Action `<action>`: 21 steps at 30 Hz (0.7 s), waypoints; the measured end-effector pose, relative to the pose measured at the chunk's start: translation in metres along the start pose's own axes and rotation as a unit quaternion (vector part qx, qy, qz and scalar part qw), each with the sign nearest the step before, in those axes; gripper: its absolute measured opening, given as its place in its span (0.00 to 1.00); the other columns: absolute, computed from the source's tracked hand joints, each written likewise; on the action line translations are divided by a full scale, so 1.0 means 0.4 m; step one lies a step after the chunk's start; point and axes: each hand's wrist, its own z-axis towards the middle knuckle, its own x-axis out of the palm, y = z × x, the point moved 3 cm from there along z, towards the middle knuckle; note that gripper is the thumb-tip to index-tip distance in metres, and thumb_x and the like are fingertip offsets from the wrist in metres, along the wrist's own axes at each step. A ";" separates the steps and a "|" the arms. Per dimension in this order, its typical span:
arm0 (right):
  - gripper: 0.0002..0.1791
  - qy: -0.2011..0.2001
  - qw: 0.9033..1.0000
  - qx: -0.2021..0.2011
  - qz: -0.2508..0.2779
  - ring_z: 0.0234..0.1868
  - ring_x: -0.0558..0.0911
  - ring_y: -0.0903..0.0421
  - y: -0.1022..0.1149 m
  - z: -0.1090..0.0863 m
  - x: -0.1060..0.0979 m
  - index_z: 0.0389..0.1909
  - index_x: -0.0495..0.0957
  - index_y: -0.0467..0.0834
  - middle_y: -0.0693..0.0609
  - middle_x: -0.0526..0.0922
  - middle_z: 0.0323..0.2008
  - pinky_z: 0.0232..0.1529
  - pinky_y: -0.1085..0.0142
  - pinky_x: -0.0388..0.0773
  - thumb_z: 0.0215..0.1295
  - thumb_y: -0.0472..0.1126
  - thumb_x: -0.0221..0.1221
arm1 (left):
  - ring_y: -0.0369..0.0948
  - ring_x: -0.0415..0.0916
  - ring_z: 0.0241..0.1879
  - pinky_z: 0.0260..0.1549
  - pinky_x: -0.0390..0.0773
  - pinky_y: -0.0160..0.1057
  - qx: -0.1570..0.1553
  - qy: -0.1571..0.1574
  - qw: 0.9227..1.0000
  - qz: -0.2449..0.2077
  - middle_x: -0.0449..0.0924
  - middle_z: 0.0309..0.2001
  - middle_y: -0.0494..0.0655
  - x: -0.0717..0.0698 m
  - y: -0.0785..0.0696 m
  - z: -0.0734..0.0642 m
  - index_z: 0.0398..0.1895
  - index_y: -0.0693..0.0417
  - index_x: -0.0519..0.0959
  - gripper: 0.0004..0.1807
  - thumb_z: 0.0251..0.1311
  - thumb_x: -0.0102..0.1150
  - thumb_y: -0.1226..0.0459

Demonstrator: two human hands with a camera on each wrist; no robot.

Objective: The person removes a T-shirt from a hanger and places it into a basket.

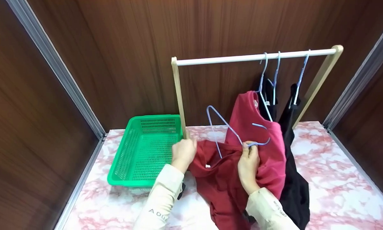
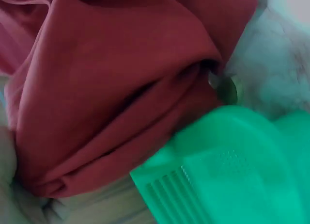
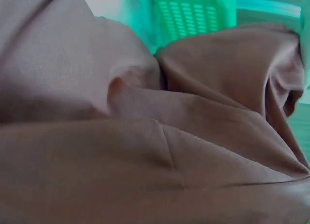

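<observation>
My left hand (image 1: pixel 184 155) grips one side of the top edge of a dark red garment (image 1: pixel 223 185), close by the basket and the rack's left post. In my right hand (image 1: pixel 249 164) is the neck of a pale blue wire hanger (image 1: pixel 233 130), its hook turned to the right. Part of the hanger reaches down into the garment's opening, where a small white label (image 1: pixel 208 166) shows. Folds of the garment (image 2: pixel 121 78) fill most of the left wrist view. Its cloth (image 3: pixel 208 132) also covers much of the right wrist view, hiding the right fingers there.
A green plastic basket (image 1: pixel 137 183) stands left of the rack. The rack's white rail (image 1: pixel 223 59) carries a pinkish-red garment (image 1: pixel 271 156) and black garments (image 1: pixel 293 191) on hangers toward its right end. Wood-grain panels (image 1: pixel 130 64) enclose the marbled tabletop (image 1: pixel 332 179).
</observation>
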 end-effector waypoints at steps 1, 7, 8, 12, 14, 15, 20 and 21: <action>0.09 -0.003 1.000 0.001 -0.001 0.40 0.73 0.60 0.001 0.001 0.000 0.42 0.73 0.32 0.40 0.78 0.39 0.45 0.75 0.66 0.71 0.34 0.49 | 0.53 0.84 0.32 0.29 0.80 0.51 -0.008 0.017 1.000 -0.020 0.86 0.31 0.58 0.003 -0.003 -0.005 0.21 0.58 0.82 0.26 0.70 0.41 0.54; 0.09 -0.002 1.000 0.002 -0.005 0.42 0.75 0.53 0.014 0.004 0.006 0.43 0.75 0.33 0.40 0.81 0.40 0.45 0.74 0.67 0.70 0.34 0.49 | 0.56 0.81 0.40 0.44 0.75 0.53 -0.032 0.054 0.970 -0.236 0.80 0.29 0.64 0.018 -0.019 -0.033 0.17 0.59 0.71 0.25 0.71 0.40 0.56; 0.09 -0.001 1.000 0.002 -0.005 0.42 0.75 0.54 0.017 0.002 0.009 0.43 0.76 0.34 0.40 0.81 0.40 0.45 0.74 0.67 0.70 0.34 0.49 | 0.56 0.81 0.42 0.47 0.74 0.53 -0.028 0.057 0.959 -0.276 0.80 0.30 0.65 0.023 -0.022 -0.039 0.18 0.60 0.72 0.24 0.72 0.39 0.56; 0.10 0.000 1.000 0.006 0.007 0.40 0.74 0.60 0.028 -0.001 0.023 0.44 0.76 0.34 0.40 0.82 0.40 0.44 0.75 0.67 0.70 0.34 0.50 | 0.55 0.74 0.57 0.60 0.70 0.52 -0.060 0.098 0.884 -0.453 0.78 0.51 0.67 0.049 -0.038 -0.077 0.45 0.69 0.79 0.25 0.74 0.35 0.57; 0.10 -0.002 1.000 0.014 0.019 0.39 0.74 0.60 0.034 -0.001 0.030 0.44 0.76 0.33 0.39 0.81 0.40 0.45 0.75 0.68 0.70 0.34 0.49 | 0.56 0.62 0.68 0.69 0.60 0.52 -0.096 0.126 0.839 -0.521 0.68 0.64 0.65 0.073 -0.045 -0.100 0.60 0.71 0.70 0.27 0.75 0.33 0.57; 0.10 -0.004 1.000 0.019 0.025 0.39 0.74 0.60 0.035 -0.001 0.034 0.44 0.76 0.33 0.38 0.80 0.40 0.46 0.74 0.68 0.71 0.34 0.49 | 0.56 0.59 0.70 0.70 0.58 0.52 -0.116 0.139 0.818 -0.545 0.65 0.66 0.65 0.085 -0.048 -0.113 0.64 0.71 0.66 0.27 0.75 0.33 0.57; 0.10 -0.012 0.999 0.042 0.031 0.42 0.74 0.54 0.042 0.004 0.049 0.43 0.75 0.32 0.36 0.79 0.41 0.49 0.68 0.69 0.71 0.34 0.48 | 0.55 0.62 0.66 0.66 0.64 0.49 -0.167 0.221 0.747 -0.605 0.61 0.67 0.65 0.148 -0.054 -0.171 0.67 0.70 0.59 0.24 0.73 0.35 0.64; 0.10 -0.012 0.999 0.041 0.030 0.42 0.74 0.52 0.043 0.006 0.052 0.43 0.75 0.31 0.36 0.79 0.41 0.50 0.66 0.69 0.71 0.34 0.48 | 0.54 0.64 0.63 0.63 0.67 0.46 -0.169 0.239 0.738 -0.609 0.62 0.66 0.65 0.158 -0.053 -0.180 0.67 0.69 0.58 0.24 0.71 0.36 0.67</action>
